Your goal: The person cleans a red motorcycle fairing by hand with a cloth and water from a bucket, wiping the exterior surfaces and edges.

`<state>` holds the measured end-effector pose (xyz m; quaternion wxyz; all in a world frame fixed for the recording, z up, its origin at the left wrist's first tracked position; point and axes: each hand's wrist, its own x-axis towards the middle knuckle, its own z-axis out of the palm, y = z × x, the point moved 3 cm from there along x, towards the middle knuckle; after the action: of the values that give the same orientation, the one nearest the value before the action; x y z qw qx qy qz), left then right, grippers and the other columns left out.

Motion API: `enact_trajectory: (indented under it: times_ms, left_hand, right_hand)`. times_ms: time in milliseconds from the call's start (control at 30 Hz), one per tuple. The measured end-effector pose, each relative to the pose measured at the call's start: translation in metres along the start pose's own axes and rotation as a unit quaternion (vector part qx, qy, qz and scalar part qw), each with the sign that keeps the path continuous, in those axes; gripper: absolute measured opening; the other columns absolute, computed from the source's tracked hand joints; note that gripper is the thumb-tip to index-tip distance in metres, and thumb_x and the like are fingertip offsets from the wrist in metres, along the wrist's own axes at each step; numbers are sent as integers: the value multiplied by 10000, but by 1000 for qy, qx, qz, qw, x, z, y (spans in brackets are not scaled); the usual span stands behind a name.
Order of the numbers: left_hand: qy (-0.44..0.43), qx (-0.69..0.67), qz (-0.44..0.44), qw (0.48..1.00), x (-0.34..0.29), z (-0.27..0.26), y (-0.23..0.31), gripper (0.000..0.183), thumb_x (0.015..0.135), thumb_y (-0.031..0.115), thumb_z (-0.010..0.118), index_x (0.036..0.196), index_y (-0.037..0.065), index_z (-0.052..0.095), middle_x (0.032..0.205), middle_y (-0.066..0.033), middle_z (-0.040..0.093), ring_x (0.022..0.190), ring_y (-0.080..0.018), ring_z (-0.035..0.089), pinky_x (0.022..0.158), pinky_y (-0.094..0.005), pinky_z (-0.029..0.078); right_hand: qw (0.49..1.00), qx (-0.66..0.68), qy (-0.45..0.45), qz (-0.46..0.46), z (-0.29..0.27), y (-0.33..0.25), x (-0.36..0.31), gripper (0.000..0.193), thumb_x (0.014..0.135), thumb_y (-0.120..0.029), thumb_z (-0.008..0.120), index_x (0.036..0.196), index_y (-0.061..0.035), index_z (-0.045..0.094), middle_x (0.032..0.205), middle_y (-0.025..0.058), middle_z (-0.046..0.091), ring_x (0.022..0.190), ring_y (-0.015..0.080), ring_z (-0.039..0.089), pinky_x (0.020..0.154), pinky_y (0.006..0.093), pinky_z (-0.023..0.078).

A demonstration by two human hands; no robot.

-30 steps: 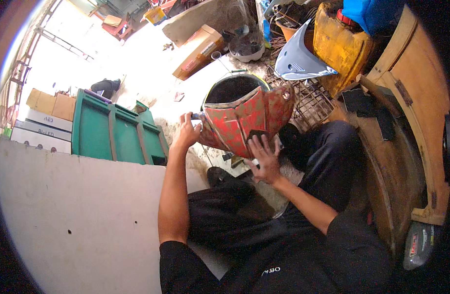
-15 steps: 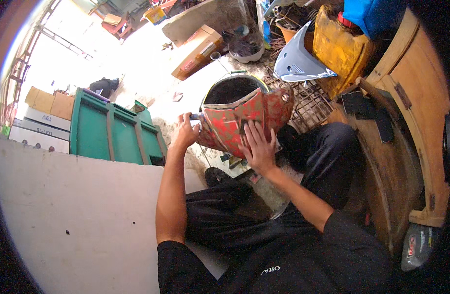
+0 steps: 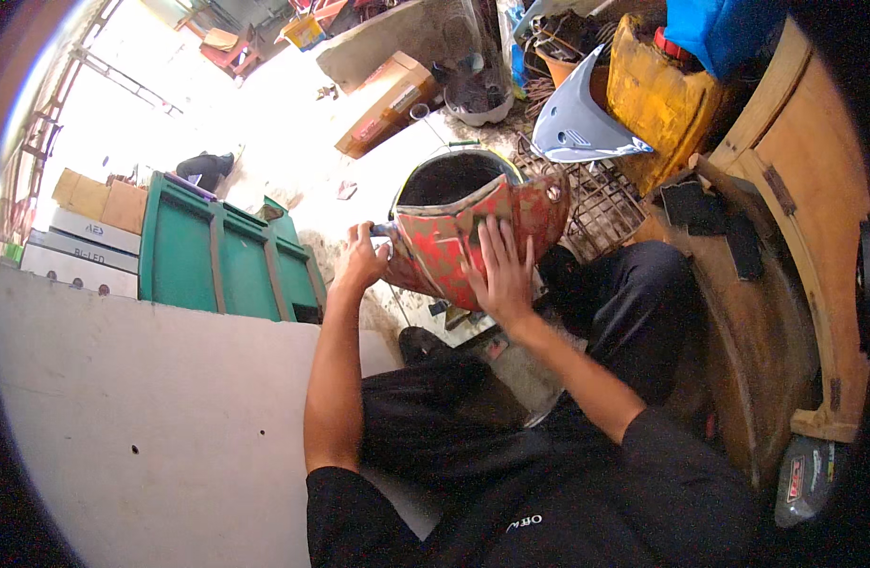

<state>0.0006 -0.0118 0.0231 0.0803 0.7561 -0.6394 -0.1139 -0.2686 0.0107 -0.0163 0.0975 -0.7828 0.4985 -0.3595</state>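
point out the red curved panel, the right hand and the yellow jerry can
red curved panel (image 3: 433, 254), head view, on its worn red face left of the hand
right hand (image 3: 501, 275), head view, on the back of the hand
yellow jerry can (image 3: 657, 104), head view, on its side wall

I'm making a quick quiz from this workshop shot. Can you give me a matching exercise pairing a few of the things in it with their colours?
Things:
1. curved panel under the right hand
2. jerry can
3. crate beside the left hand
4. pointed fairing piece

Colours:
a. green
b. worn red with pale patches
c. pale grey-blue
d. yellow

Pairs: 1-b, 2-d, 3-a, 4-c
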Motion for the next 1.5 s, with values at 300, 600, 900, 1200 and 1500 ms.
enact_trajectory:
  times_ms: [300, 600, 900, 1200, 1500]
  left_hand:
    - [27, -40, 7, 999, -2, 5, 2, 544, 828, 276, 605, 1285, 50, 417, 1317, -228, 421, 1164, -436, 490, 972, -494, 413]
    - [19, -34, 15, 999, 3, 4, 1, 535, 833, 285, 590, 1275, 37, 419, 1301, -231, 430, 1131, -443, 507, 957, -495, 422]
    - [9, -54, 11, 998, 3, 4, 3, 533, 833, 254, 596, 1283, 36, 411, 1298, -240, 426, 1138, -444, 502, 968, -486, 419]
    - [24, -66, 10, 997, 2, 8, 1, 538, 820, 206, 631, 1268, -8, 424, 1267, -259, 462, 1203, -426, 454, 1007, -451, 396]
    - [20, -53, 17, 998, 6, 5, 5, 570, 830, 228, 626, 1296, -8, 400, 1271, -277, 429, 1181, -419, 476, 1001, -459, 409]
  right_hand:
    - [999, -31, -28, 34, -4, -9, 10, 666, 951, -427, 447, 1465, -40, 278, 1540, 131, 246, 1425, 296, 220, 1086, 641, 66]
    - [998, -19, -59, -8, 15, -6, -66, 705, 935, -444, 483, 1471, -41, 266, 1527, 146, 270, 1414, 299, 242, 1095, 614, 68]
    - [998, -31, 50, 17, 0, 4, 33, 678, 936, -407, 490, 1453, -22, 282, 1528, 147, 260, 1416, 313, 235, 1084, 645, 90]
    - [999, -32, 2, 35, 5, -7, -15, 678, 931, -409, 498, 1466, -53, 281, 1531, 139, 261, 1416, 313, 236, 1097, 627, 73]
    - [999, -28, -20, -33, 29, 9, -91, 688, 936, -389, 499, 1479, -60, 235, 1549, 156, 204, 1426, 353, 196, 1079, 651, 76]
